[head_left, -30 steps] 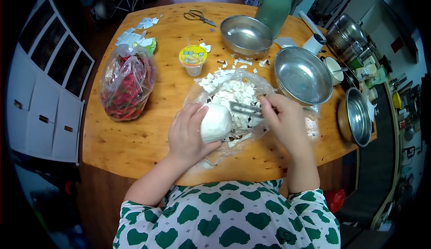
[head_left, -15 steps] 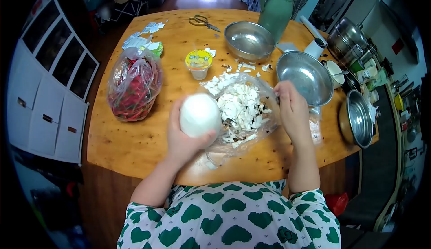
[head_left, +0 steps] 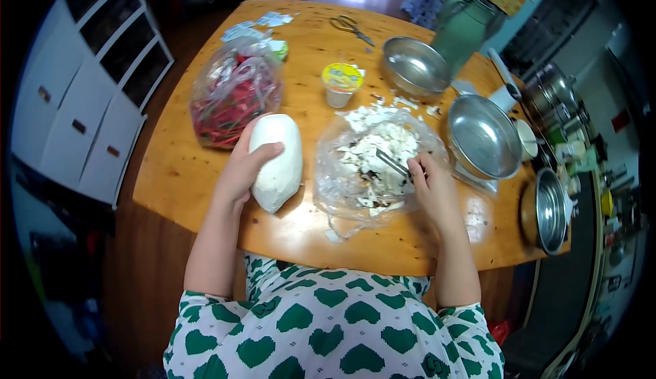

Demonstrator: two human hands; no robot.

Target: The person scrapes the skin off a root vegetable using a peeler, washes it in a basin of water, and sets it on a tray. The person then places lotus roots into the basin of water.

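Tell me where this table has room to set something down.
Bare wood shows on the table left of the left hand, on the near side of the bag of red peppers, and between that bag and the yellow-lidded cup. Crowded: the right, with metal bowls and a green jug, and the middle, where white peelings lie on clear plastic.

Tabletop (head_left: 178,188) clearance — an open lane between the bag of red chilies (head_left: 236,99) and the yellow-lidded cup (head_left: 342,85). Obstructions — the peelings-strewn plastic bag (head_left: 333,177) at centre, three metal bowls (head_left: 484,136) at right.

Scraps (head_left: 364,149) on plastic bag (head_left: 333,181), right of vegetable (head_left: 281,172)
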